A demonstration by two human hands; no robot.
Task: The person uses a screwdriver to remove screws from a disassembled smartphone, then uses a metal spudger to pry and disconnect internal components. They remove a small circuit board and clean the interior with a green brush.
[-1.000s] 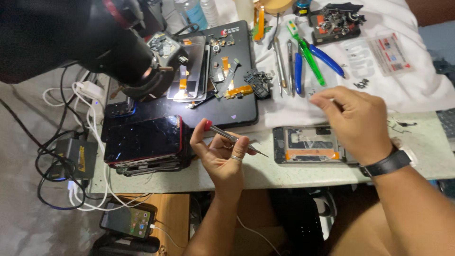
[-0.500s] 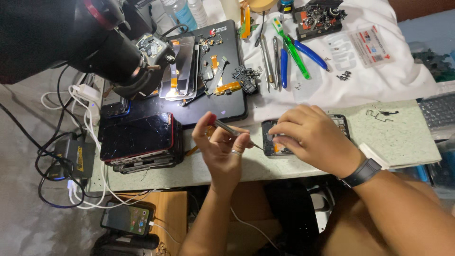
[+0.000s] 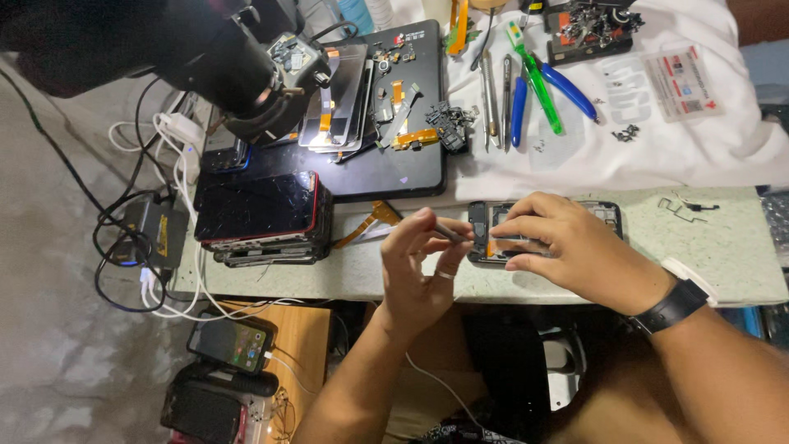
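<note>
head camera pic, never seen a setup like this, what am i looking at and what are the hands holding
The picture comes from a camera worn on a person's head, looking down at their own two bare hands over a workbench. The left hand pinches a thin metal tool, probably tweezers. The right hand, with a dark wristband, rests on an opened phone lying flat on the pale green mat. To the left sits a stack of phones with a red-edged one on top. Behind it, a dark pad carries loose phone parts, and a white cloth holds blue and green handled pliers. The big black shape at top left looks like a microscope.
</note>
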